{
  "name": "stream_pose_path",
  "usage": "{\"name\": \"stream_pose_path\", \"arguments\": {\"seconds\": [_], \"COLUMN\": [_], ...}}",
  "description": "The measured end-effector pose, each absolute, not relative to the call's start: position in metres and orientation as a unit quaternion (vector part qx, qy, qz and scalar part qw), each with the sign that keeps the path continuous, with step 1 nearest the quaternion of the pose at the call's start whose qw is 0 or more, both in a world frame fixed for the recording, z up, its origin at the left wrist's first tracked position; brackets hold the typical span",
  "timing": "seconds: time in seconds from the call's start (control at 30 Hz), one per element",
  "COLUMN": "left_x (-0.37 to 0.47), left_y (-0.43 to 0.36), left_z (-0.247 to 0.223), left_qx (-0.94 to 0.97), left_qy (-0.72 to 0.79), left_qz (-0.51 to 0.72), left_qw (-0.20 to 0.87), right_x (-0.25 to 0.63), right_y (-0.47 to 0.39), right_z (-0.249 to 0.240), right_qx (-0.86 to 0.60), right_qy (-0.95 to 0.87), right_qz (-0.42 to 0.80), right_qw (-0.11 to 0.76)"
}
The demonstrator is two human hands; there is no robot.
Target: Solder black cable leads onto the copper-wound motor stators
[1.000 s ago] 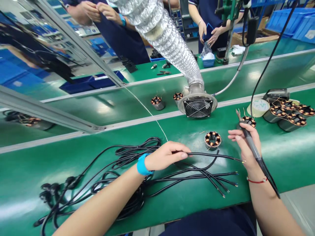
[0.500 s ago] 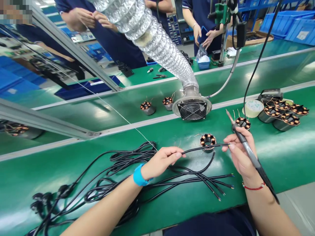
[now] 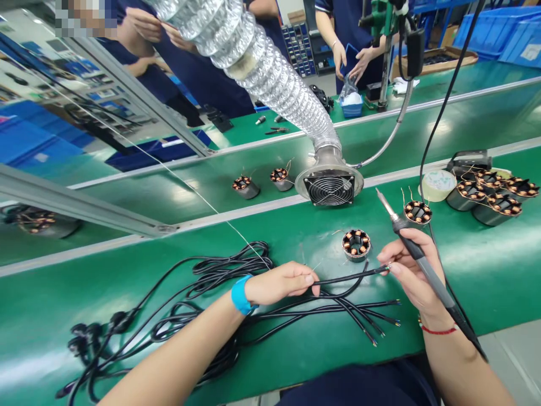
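Note:
My left hand point(image 3: 291, 282), with a blue band at the wrist, is closed on a black cable point(image 3: 350, 277). The cable's stripped end is pinched between the thumb and fingers of my right hand point(image 3: 412, 270). That same hand also holds a soldering iron point(image 3: 426, 268), its metal tip pointing up and left. Just above the cable stands a copper-wound stator point(image 3: 356, 246); another stator point(image 3: 418, 212) is behind the iron. Below my hands, several cable ends point(image 3: 367, 310) with bared wires lie on the green table point(image 3: 313, 355).
Coiled black cables point(image 3: 228, 270) and plugs point(image 3: 84, 338) lie at left. A fan point(image 3: 330, 190) under a silver duct point(image 3: 279, 73) stands behind. More stators point(image 3: 496, 208) and a round tub point(image 3: 437, 186) are at right. Across the divider, co-workers' hands are busy.
Both hands have moved slightly down with the cable, which now passes below the near stator instead of across it. The iron's tip has shifted left.

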State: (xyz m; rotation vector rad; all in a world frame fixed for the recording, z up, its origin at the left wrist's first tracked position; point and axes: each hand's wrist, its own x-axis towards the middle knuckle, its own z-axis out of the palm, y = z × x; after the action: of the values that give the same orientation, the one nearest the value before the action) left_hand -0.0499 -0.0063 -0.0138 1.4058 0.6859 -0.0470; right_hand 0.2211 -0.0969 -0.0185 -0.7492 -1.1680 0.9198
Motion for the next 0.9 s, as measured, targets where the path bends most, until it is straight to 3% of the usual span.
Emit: {"name": "stream_pose_path", "arguments": {"seconds": [0.17,0.4,0.7,0.9], "left_x": [-0.049,-0.018,0.034,0.037], "left_y": [-0.005,-0.02,-0.028,-0.032], "left_z": [-0.012,0.022,0.022,0.021], "left_qx": [0.668,0.844,0.894,0.893], "left_qy": [0.311,0.339,0.273,0.268], "left_qz": [-0.031,0.13,0.139,0.125], "left_qw": [0.675,0.395,0.326,0.34], "right_x": [0.224,0.223,0.218,0.217], "right_y": [-0.098,-0.093,-0.094,-0.095], "right_z": [-0.023,-0.028,-0.033,-0.03], "right_qx": [-0.358,-0.415,-0.408,-0.402], "right_qy": [-0.546,-0.515,-0.563,-0.579], "right_qz": [0.379,0.387,0.344,0.34], "right_qw": [0.656,0.643,0.631,0.623]}}
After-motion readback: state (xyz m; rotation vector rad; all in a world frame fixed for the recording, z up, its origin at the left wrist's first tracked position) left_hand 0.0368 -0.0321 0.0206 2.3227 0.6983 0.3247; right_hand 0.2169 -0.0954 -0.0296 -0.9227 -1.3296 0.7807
